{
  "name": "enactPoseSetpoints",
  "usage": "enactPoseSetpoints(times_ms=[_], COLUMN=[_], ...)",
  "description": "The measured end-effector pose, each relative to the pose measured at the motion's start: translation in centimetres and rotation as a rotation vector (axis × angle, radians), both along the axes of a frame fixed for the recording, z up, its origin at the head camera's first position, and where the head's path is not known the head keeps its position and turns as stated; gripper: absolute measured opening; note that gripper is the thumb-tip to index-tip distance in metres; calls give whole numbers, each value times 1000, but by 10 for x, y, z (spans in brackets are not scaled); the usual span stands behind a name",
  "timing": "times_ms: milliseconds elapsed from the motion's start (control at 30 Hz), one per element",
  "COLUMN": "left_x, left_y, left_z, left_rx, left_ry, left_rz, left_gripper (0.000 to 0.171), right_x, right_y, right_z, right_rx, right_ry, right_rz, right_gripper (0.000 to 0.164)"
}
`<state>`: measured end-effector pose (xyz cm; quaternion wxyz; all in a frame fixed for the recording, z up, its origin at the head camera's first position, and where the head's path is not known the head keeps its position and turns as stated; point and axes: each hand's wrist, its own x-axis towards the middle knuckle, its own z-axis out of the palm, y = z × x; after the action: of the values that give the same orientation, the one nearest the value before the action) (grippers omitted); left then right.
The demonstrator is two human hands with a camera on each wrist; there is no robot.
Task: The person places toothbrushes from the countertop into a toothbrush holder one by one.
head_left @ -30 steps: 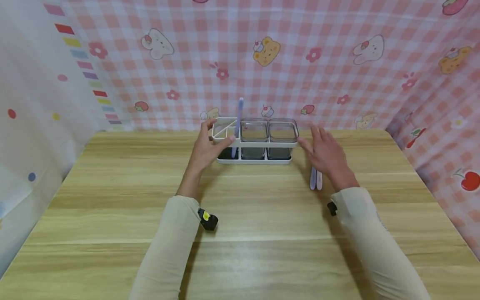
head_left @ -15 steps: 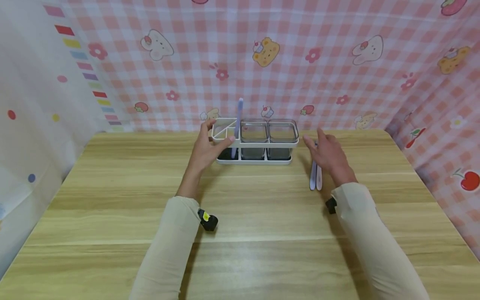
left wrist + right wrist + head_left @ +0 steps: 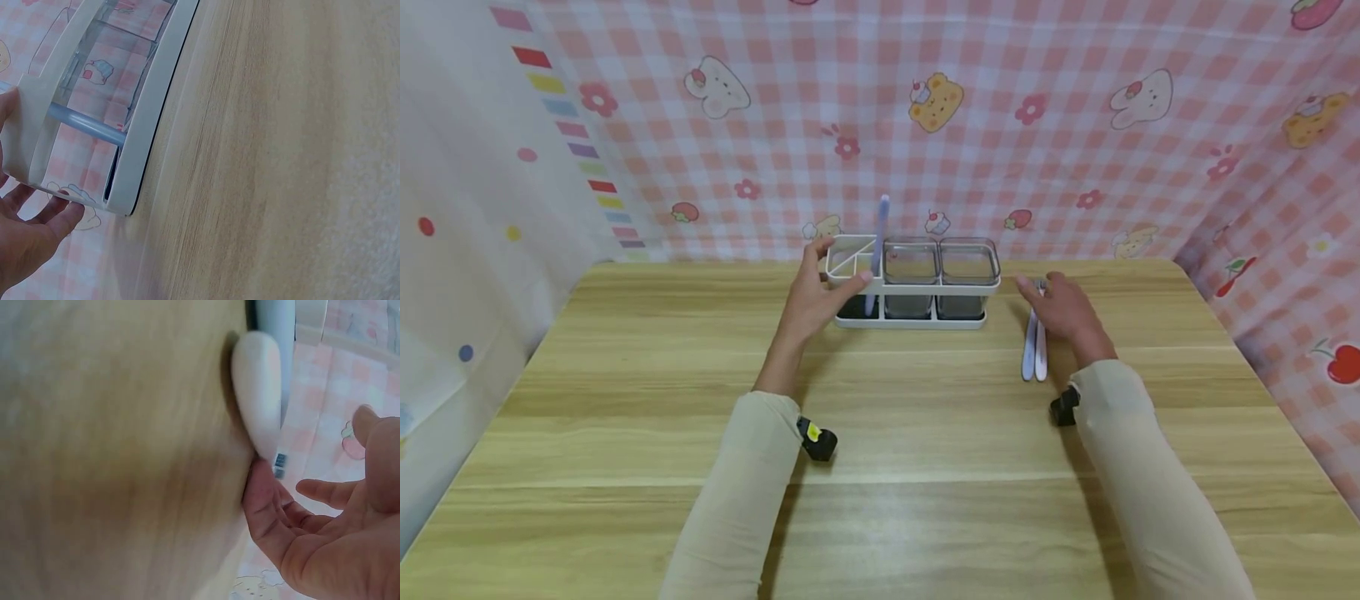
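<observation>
My left hand grips the left end of a white toothbrush holder, its thumb over the front rim. In the left wrist view the curled fingers touch the holder's end. A blue-purple toothbrush stands upright in the left section, beside two clear cups. My right hand is over two toothbrushes lying on the table, one bluish and one pinkish white. In the right wrist view the fingers lie by the white toothbrush, the thumb apart; whether they touch it I cannot tell.
The wooden table ends at a pink checked cloth close behind the holder. White curtain hangs on the left. A small black wrist camera sits at the left cuff.
My right hand has moved away from the holder's right end, to the right and down, over the two lying toothbrushes. The left hand keeps its place on the holder.
</observation>
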<state>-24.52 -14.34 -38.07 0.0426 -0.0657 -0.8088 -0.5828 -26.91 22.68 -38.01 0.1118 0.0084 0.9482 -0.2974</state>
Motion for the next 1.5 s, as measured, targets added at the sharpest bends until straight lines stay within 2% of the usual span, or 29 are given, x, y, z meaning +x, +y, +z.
enactPoseSetpoints(times_ms=[100,267,433,733,967,1100,1300,1500], left_x=[-1,-1,-1,0,0,1,1,0], left_y=[0,1,1,1,1,1,2,1], left_z=[-1,-2,-2,-1,-1,0,0,-1], left_rx=[1,4,3,-5,-8,-10,-8,-10], left_ry=[4,4,2,3,0,-3,0,6], left_rz=[-2,-3,-2,-3,1,3,1,2], left_gripper=[87,87,87,86,86,86,86,86], right_x=[-1,-4,-8,-8,-4,-2,-1,-3], right_y=[5,8,11,13,14,15,19,22], right_z=[-2,-6,-10,-9,-7,-7,-11,-14], right_rx=[-24,-116,-165,-193,-146,-154,-228,-352], right_ry=[-22,-84,-95,-77,-27,-1,22,6], right_rz=[-33,-98,-113,-133,-154,-178,-218,-294], right_gripper=[88,64,51,51,48,44,48,51])
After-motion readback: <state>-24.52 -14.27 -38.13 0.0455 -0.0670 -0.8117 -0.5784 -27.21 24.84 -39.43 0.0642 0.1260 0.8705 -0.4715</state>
